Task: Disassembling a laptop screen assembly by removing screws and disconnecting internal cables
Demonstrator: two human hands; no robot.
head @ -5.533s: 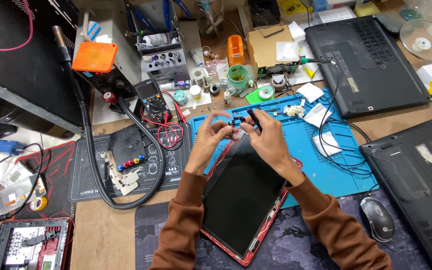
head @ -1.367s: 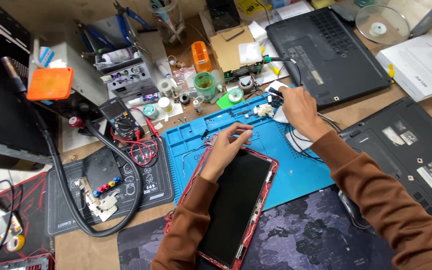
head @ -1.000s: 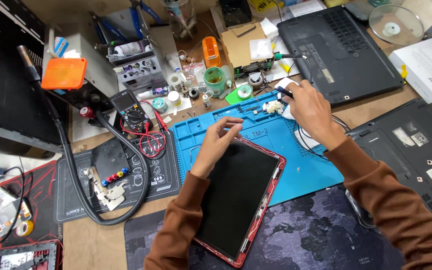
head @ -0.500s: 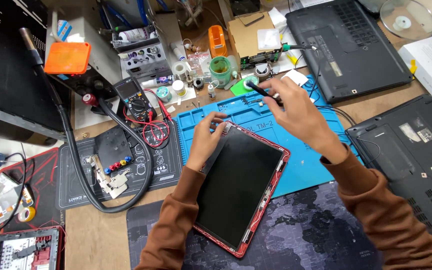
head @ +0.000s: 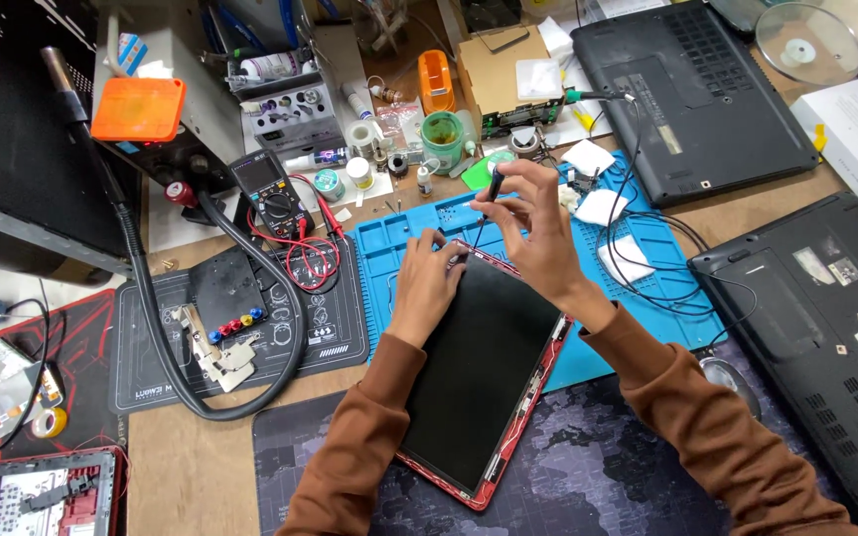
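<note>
Tablet with the red frame, lying on the blue mat

Right hand just came back from the mat's far side pinching a thin black tool over the top corner; left hand stays pressed flat there, so prying looks underway.

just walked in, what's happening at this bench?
A person in brown sleeves works on a red-framed tablet with a black screen that lies tilted across a blue silicone repair mat. The left hand presses on the tablet's top edge. The right hand holds a thin black screwdriver-like tool, tip down near that same top edge. A black multimeter with red leads and two dark laptops lying bottom-up sit around the mat.
</note>
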